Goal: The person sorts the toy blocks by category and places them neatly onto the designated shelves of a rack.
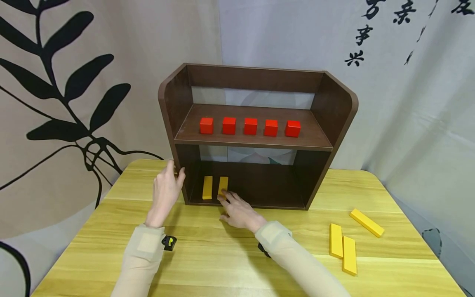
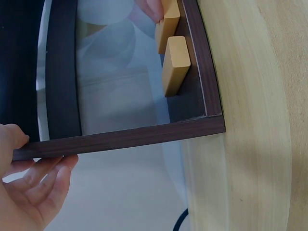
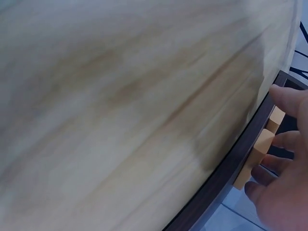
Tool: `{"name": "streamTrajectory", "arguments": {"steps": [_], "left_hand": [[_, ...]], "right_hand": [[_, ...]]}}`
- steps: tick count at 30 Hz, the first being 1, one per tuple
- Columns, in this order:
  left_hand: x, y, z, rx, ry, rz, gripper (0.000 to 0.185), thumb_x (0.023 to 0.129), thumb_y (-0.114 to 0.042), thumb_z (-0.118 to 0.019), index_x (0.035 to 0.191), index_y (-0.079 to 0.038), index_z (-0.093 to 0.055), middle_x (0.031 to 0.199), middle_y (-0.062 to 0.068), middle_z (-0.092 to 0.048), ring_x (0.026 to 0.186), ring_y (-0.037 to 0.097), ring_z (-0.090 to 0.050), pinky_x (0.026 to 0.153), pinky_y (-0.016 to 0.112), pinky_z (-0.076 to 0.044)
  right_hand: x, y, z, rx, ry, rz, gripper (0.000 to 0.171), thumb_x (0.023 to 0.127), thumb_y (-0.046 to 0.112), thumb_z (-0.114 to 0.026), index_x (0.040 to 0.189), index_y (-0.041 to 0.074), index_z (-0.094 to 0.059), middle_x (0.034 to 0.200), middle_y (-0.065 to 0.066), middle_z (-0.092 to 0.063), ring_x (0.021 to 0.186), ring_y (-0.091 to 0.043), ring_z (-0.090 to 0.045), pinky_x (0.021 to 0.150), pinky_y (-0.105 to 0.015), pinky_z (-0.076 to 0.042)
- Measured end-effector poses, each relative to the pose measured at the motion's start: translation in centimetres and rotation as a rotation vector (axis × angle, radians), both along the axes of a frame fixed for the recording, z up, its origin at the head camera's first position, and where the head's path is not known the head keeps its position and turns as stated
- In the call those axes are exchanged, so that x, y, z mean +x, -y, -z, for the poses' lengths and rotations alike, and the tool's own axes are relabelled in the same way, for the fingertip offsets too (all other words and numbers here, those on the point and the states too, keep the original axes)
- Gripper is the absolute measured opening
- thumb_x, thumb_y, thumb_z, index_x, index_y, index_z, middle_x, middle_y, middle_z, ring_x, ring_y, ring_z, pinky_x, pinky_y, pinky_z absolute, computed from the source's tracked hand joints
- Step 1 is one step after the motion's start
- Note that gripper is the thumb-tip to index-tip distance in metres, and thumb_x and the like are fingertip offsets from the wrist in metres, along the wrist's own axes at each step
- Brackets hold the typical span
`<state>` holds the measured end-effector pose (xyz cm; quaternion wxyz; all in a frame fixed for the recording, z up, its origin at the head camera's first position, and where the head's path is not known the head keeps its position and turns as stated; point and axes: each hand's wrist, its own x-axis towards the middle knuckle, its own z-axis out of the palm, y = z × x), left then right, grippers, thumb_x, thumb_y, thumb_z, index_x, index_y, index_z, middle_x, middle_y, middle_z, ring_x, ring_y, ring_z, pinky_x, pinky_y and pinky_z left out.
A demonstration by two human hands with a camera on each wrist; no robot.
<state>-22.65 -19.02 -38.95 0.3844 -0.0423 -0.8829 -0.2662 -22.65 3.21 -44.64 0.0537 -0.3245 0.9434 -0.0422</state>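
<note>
A dark brown two-tier shelf stands on the table. My left hand grips the edge of its left side panel, thumb on the inner side and fingers outside. Two yellow rectangular blocks stand upright on the lower tier: a left block and a right block. My right hand is at the right block, its fingers touching the block's side in the right wrist view. There the thumb is apart from that block.
Several red cubes sit in a row on the upper tier. Three more yellow blocks lie on the wooden table at the right: one slanted block and two side by side, a farther block and a nearer block.
</note>
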Motion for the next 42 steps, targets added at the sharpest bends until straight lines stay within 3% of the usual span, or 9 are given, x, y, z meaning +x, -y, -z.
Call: {"name": "streamTrajectory", "arguments": {"steps": [14,24,32,36,42], "left_hand": [[0.0,-0.1,0.0,-0.010,-0.011,-0.007,0.020,0.090,-0.012,-0.062,0.088,0.003,-0.049,0.067,0.023,-0.059,0.056,0.042,-0.061,0.044,0.047,-0.045],[0.0,-0.2,-0.1,0.000,-0.012,-0.005,0.020,0.090,-0.011,-0.062,0.090,0.004,-0.050,0.070,0.024,-0.061,0.058,0.043,-0.062,0.046,0.049,-0.046],[0.0,-0.2,0.0,0.005,-0.031,-0.003,0.020,0.089,-0.011,-0.063,0.089,0.004,-0.050,0.070,0.024,-0.061,0.058,0.045,-0.061,0.045,0.049,-0.045],[0.0,-0.1,-0.1,0.003,-0.048,0.006,0.019,0.089,-0.010,-0.063,0.089,0.004,-0.050,0.071,0.024,-0.062,0.058,0.044,-0.062,0.044,0.049,-0.046],[0.0,-0.1,0.0,-0.007,-0.065,0.009,0.019,0.089,-0.010,-0.063,0.089,0.004,-0.051,0.071,0.024,-0.062,0.057,0.043,-0.062,0.044,0.049,-0.046]], "right_hand": [[0.0,-0.3,-0.1,-0.013,-0.007,-0.024,0.063,0.096,0.041,-0.051,0.150,0.017,-0.029,0.159,-0.006,-0.020,0.146,-0.027,-0.024,0.118,-0.037,-0.023],[0.7,-1.9,-0.8,-0.063,-0.083,-0.076,0.061,0.095,0.037,-0.054,0.148,0.015,-0.033,0.157,-0.007,-0.027,0.144,-0.028,-0.029,0.116,-0.039,-0.029],[1.3,-4.7,-1.2,-0.178,-0.139,-0.120,0.054,0.094,0.029,-0.058,0.142,0.010,-0.043,0.149,-0.013,-0.040,0.133,-0.030,-0.046,0.105,-0.043,-0.042],[1.6,-6.5,-1.4,-0.232,-0.115,-0.120,0.050,0.094,0.027,-0.058,0.139,0.009,-0.047,0.145,-0.012,-0.044,0.130,-0.029,-0.049,0.098,-0.042,-0.048],[2.2,-9.7,-1.9,-0.340,-0.051,-0.084,0.045,0.094,0.026,-0.059,0.135,0.009,-0.051,0.138,-0.010,-0.052,0.127,-0.026,-0.052,0.100,-0.041,-0.047]]}}
